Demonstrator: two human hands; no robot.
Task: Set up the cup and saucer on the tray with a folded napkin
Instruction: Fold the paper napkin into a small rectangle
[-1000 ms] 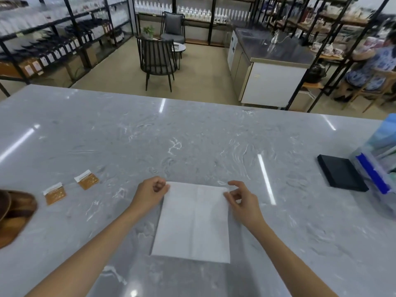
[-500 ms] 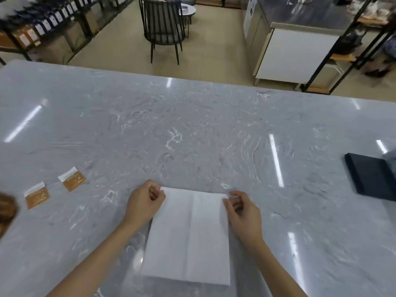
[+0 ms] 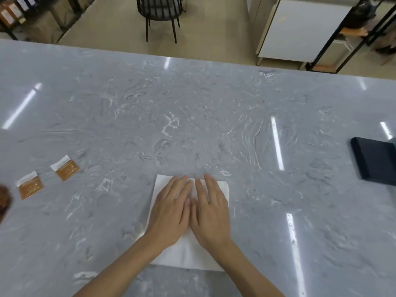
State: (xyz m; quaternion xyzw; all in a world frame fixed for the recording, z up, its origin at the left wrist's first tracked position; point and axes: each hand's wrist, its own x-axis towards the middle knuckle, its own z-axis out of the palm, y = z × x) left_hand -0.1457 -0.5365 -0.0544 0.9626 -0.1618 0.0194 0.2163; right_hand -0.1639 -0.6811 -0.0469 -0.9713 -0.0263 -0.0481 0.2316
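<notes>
Both my hands have come off the napkin's (image 3: 222, 186) top corners; my left hand (image 3: 169, 213) and right hand (image 3: 211, 215) lie spread flat, hiding its middle, on the bench (image 3: 192, 116).

two bare forearms coming in from the bottom edge, no sleeves showing, left hand (image 3: 171, 213) and right hand (image 3: 211, 215) totally bare, no rings, no watch, short plain nails

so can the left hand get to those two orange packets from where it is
Probably yes. The left hand lies flat on the napkin, holding nothing, and only bare countertop separates it from the two orange packets to its left. Nothing blocks the way.
</notes>
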